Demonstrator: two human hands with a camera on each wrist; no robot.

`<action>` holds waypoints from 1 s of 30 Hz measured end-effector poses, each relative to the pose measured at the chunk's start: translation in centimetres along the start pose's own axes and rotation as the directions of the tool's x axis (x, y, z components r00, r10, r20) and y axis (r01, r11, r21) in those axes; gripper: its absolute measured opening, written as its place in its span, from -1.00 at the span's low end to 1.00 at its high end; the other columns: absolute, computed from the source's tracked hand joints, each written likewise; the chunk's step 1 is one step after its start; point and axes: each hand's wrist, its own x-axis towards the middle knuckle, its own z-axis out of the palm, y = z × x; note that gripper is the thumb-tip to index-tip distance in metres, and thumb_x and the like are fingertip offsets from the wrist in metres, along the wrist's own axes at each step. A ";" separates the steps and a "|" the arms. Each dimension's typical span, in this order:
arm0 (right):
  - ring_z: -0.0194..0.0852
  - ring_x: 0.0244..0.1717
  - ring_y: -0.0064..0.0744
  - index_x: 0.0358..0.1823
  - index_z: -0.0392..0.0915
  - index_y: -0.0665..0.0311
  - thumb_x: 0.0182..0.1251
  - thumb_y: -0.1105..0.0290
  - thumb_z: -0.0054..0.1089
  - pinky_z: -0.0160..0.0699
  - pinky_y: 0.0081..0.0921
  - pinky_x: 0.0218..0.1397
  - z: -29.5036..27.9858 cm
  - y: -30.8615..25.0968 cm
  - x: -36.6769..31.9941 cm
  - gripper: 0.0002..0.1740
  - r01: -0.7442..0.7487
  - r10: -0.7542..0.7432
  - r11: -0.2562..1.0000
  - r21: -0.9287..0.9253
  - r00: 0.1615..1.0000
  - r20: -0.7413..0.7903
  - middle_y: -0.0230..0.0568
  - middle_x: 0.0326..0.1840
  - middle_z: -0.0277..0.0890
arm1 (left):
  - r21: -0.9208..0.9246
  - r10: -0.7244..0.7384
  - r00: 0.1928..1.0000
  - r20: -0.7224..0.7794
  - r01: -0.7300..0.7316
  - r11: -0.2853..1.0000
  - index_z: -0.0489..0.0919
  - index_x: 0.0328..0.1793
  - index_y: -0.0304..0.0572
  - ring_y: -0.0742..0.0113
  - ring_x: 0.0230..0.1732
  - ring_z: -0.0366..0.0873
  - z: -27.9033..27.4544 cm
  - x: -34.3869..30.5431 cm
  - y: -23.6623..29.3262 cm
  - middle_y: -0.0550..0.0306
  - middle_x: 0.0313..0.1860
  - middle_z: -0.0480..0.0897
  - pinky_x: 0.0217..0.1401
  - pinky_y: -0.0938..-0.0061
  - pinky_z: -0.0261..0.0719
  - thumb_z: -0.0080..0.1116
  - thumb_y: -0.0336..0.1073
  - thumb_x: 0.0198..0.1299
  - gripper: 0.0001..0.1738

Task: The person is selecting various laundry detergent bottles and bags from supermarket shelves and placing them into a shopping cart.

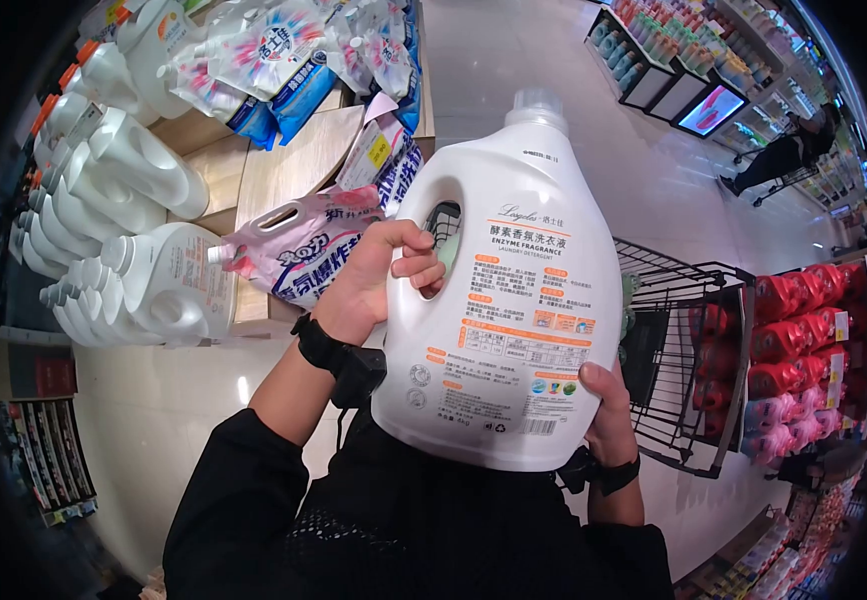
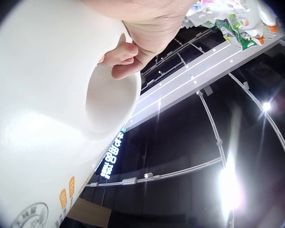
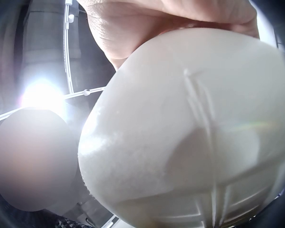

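Note:
A large white laundry detergent bottle (image 1: 529, 260) with a translucent cap is held up before my body. Its back label, with orange and black print, faces me. My left hand (image 1: 379, 270) grips the handle on the left side, fingers curled through the opening. In the left wrist view the curled fingertips (image 2: 126, 59) show inside the handle hole. The right hand (image 1: 609, 415) holds the lower right edge, its thumb on the front face and the other fingers hidden behind. From the right wrist, the bottle's moulded base (image 3: 147, 142) fills most of the picture.
On the left, a wooden display (image 1: 299, 150) carries rows of white jugs (image 1: 139, 170), blue-and-white pouches (image 1: 274, 60) and a pink pouch (image 1: 299, 235). A wire shopping cart (image 1: 669, 360) stands right behind the bottle. Red bottles (image 1: 784, 335) fill a shelf beyond; another person (image 1: 794, 150) stands farther off.

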 end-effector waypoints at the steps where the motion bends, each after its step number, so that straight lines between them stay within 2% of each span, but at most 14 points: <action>1: 0.57 0.08 -0.21 0.26 0.29 0.62 0.14 0.22 0.25 0.56 -0.38 0.13 -0.1 0.1 0.0 -0.25 -0.001 0.001 1.000 0.010 1.000 0.001 0.15 0.16 0.49 | 0.002 0.002 1.000 -0.001 -0.002 1.000 0.46 -0.45 -0.13 0.39 -0.69 0.26 0.0 0.1 0.1 0.34 -0.86 0.24 -0.41 0.46 0.35 -0.03 -0.42 0.08 -0.92; 8: 0.50 0.21 -0.14 0.40 0.12 0.48 0.08 0.12 0.38 0.54 -0.29 0.23 -2.0 1.8 0.1 -0.05 -0.060 0.059 0.998 0.035 0.998 0.031 0.08 0.32 0.35 | 0.017 0.036 0.998 0.049 -0.037 0.999 0.45 -0.48 -0.16 0.41 -0.69 0.27 0.5 -0.7 -0.6 0.32 -0.86 0.22 -0.41 0.51 0.33 -0.01 -0.41 0.10 -0.89; 12: 0.43 0.27 -0.21 0.39 0.15 0.45 -0.04 0.06 0.52 0.47 -0.30 0.29 -4.7 2.9 1.6 0.05 0.003 -0.003 1.000 0.001 1.000 0.013 -0.02 0.34 0.35 | 0.356 0.148 0.981 0.128 -0.185 0.916 0.43 -0.61 -0.21 0.54 -0.72 0.26 4.4 -1.8 -0.6 0.31 -0.79 0.33 -0.58 0.57 0.22 0.12 -0.51 0.00 -0.82; 14: 0.39 0.26 -0.28 0.36 0.19 0.43 -0.10 0.25 0.56 0.36 -0.35 0.32 -6.5 3.3 2.8 0.00 0.072 -0.073 0.997 0.024 0.997 0.035 -0.09 0.24 0.41 | 0.777 0.246 0.969 0.007 -0.160 0.609 0.54 -0.57 -0.30 0.59 -0.68 0.34 7.5 -2.9 -1.8 0.25 -0.71 0.48 -0.60 0.59 0.24 0.22 -0.47 -0.06 -0.89; 16: 0.39 0.25 -0.27 0.39 0.14 0.40 -0.16 0.20 0.63 0.34 -0.36 0.33 -8.5 3.2 2.7 0.10 0.092 -0.091 0.994 -0.054 0.996 0.009 -0.10 0.24 0.40 | 0.931 0.303 0.935 0.186 -0.266 0.250 0.64 -0.45 -0.37 0.53 -0.58 0.50 7.6 -2.2 -4.2 0.20 -0.65 0.57 -0.48 0.57 0.42 0.28 -0.39 -0.14 -0.84; 18: 0.37 0.26 -0.25 0.40 0.12 0.43 -0.21 0.03 0.65 0.30 -0.33 0.35 -10.5 2.6 1.6 0.19 0.121 -0.219 0.946 -0.302 0.923 -0.317 -0.10 0.24 0.39 | 0.889 0.262 0.855 0.448 -0.456 -0.032 0.64 -0.49 -0.22 0.16 -0.56 0.57 7.5 -0.8 -7.1 0.03 -0.60 0.61 -0.40 0.41 0.50 0.33 -0.33 -0.23 -0.84; 20: 0.34 0.28 -0.23 0.37 0.19 0.44 -0.15 -0.10 0.59 0.25 -0.30 0.39 -10.2 -0.6 -0.4 0.16 0.334 -0.391 0.916 -0.222 0.867 -0.308 -0.09 0.28 0.37 | 0.878 0.265 0.843 0.468 -0.412 -0.242 0.64 -0.48 -0.16 -0.05 -0.47 0.51 7.5 0.1 -10.0 0.04 -0.56 0.61 -0.30 0.25 0.49 0.38 -0.28 -0.26 -0.81; 22: 0.32 0.30 -0.24 0.36 0.22 0.43 -0.07 -0.19 0.51 0.23 -0.29 0.40 -7.9 -4.8 -1.5 0.12 0.450 -0.522 0.820 -0.355 0.842 -0.139 -0.10 0.27 0.37 | 0.884 0.268 0.848 0.458 -0.404 -0.235 0.64 -0.47 -0.15 -0.04 -0.45 0.50 7.0 1.1 -11.6 0.05 -0.57 0.59 -0.27 0.22 0.47 0.39 -0.26 -0.27 -0.79; 24: 0.30 0.30 -0.25 0.35 0.22 0.39 0.05 -0.16 0.43 0.21 -0.25 0.39 -11.6 -5.6 -3.2 0.02 0.260 -0.444 0.814 -0.519 0.855 -0.269 -0.07 0.22 0.38 | 0.890 0.271 0.852 0.448 -0.395 -0.228 0.65 -0.46 -0.13 -0.04 -0.44 0.48 6.2 2.1 -13.4 0.06 -0.57 0.58 -0.24 0.20 0.45 0.40 -0.23 -0.28 -0.77; 25: 0.51 0.01 -0.34 0.25 0.28 0.40 0.14 -0.12 0.36 0.51 -0.40 0.01 -12.0 -5.6 -2.6 -0.13 0.141 -0.470 0.781 -0.608 0.775 -0.423 -0.08 0.02 0.48 | 0.903 0.298 0.858 0.419 -0.360 -0.235 0.64 -0.48 -0.13 -0.04 -0.44 0.49 5.4 3.1 -14.2 0.05 -0.57 0.58 -0.25 0.20 0.45 0.39 -0.21 -0.26 -0.77; 26: 0.51 0.01 -0.34 0.25 0.28 0.40 0.14 -0.12 0.36 0.51 -0.40 0.01 -13.1 -5.7 -2.2 -0.13 0.150 -0.480 0.775 -0.615 0.772 -0.416 -0.08 0.02 0.48 | 0.915 0.326 0.861 0.390 -0.324 -0.241 0.63 -0.49 -0.13 -0.03 -0.43 0.49 4.5 4.1 -14.7 0.04 -0.58 0.58 -0.26 0.20 0.45 0.38 -0.19 -0.25 -0.77; 28: 0.53 -0.38 -0.50 0.12 0.35 0.41 0.23 -0.05 0.29 0.44 -0.60 -0.47 -14.7 -7.0 -0.9 -0.31 -0.221 -0.141 0.763 -0.607 0.859 -0.491 -0.14 -0.19 0.52 | 0.939 0.223 0.920 0.323 -0.283 -0.193 0.62 -0.50 -0.16 0.02 -0.43 0.51 3.5 5.6 -15.1 0.02 -0.60 0.57 -0.15 0.24 0.42 0.32 -0.15 -0.17 -0.76; 29: 0.42 -0.64 -0.63 -0.03 0.43 0.42 0.23 0.01 0.29 0.18 -0.72 -0.73 -13.9 -7.4 -0.3 -0.42 -0.226 -0.247 0.727 -0.648 0.794 -0.555 -0.24 -0.39 0.53 | 0.936 0.270 0.898 0.348 -0.315 -0.159 0.58 -0.57 -0.12 0.07 -0.48 0.49 3.5 6.1 -15.5 0.09 -0.64 0.53 -0.18 0.29 0.41 0.30 -0.23 -0.20 -0.83; 30: 0.42 -0.64 -0.63 -0.03 0.43 0.42 0.23 0.01 0.29 0.18 -0.72 -0.73 -14.0 -8.9 0.2 -0.42 -0.235 -0.244 0.721 -0.652 0.794 -0.556 -0.24 -0.39 0.53 | 0.929 0.317 0.873 0.370 -0.348 -0.125 0.53 -0.63 -0.08 0.12 -0.54 0.48 3.7 6.5 -15.9 0.17 -0.67 0.50 -0.20 0.34 0.40 0.28 -0.30 -0.23 -0.87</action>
